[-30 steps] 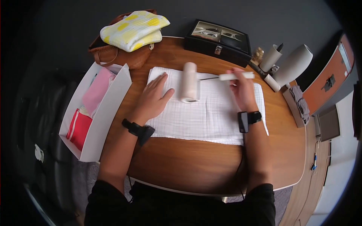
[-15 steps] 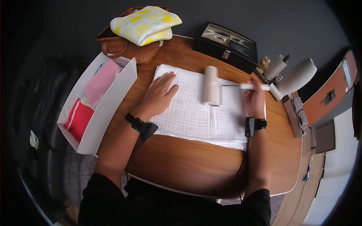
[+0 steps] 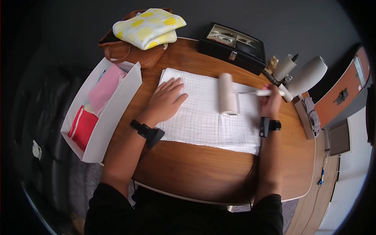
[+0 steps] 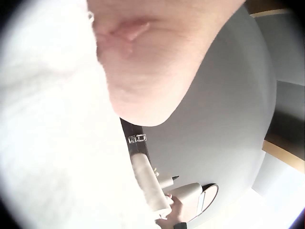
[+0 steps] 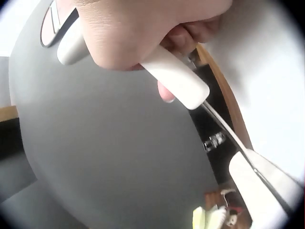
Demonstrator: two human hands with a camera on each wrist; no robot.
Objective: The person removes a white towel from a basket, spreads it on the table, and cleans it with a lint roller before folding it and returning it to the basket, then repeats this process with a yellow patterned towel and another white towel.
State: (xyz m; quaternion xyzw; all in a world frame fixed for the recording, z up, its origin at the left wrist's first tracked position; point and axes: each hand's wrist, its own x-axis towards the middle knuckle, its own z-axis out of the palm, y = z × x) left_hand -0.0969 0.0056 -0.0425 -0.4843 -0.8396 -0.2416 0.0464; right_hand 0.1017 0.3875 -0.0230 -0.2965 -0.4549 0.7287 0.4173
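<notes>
A white crinkled cloth [image 3: 196, 121] lies spread on the wooden table. My left hand [image 3: 166, 101] rests flat on its left part, fingers straight and thumb out to the side. In my right hand [image 3: 271, 102] is the white handle [image 5: 178, 81] of a lint roller, gripped with curled fingers. Its pale roll [image 3: 226, 94], blurred in the head view, is over the right half of the cloth. A thin metal rod [image 5: 224, 126] joins handle and roll. The left wrist view shows the heel of my left hand [image 4: 147, 71] against the cloth.
To the left stands a white box [image 3: 113, 117] of folded pink and red cloths. A brown bag [image 3: 150, 58] bearing a yellow-spotted cloth [image 3: 147, 29] is behind it. At the back sits a black glasses case [image 3: 219, 54]; a white cup [image 3: 284, 68] and a grey-white rounded object [image 3: 311, 76] stand right.
My right hand has moved the lint roller rightward across the cloth, from near its middle to its right half. My left hand has stayed on the cloth's left part. The head view has shifted slightly.
</notes>
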